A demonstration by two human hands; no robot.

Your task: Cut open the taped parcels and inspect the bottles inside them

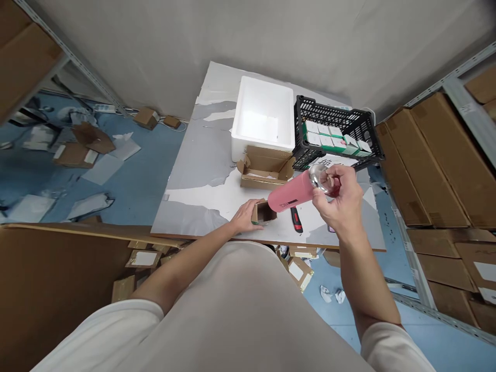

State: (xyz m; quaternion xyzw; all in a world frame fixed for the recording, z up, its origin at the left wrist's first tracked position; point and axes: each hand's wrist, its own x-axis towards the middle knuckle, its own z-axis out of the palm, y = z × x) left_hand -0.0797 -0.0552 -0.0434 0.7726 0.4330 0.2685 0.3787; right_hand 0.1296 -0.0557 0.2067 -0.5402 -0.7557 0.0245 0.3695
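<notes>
My right hand (341, 199) grips a pink bottle (290, 192) by its shiny metal lid end. The bottle is tilted, with its base down to the left, at the open mouth of a small cardboard box (265, 213). Whether the base is inside the box or just in front of it, I cannot tell. My left hand (246, 216) closes round the left side of this small box near the table's front edge. A red and black utility knife (296, 219) lies on the table just right of the box.
Behind my hands stand an open brown carton (263, 181), a white foam box (238, 147) and a black plastic crate (300, 116) holding several small white and green boxes (325, 139). Stacked cartons (430, 160) fill the right shelf. Paper and cardboard litter the blue floor (155, 165).
</notes>
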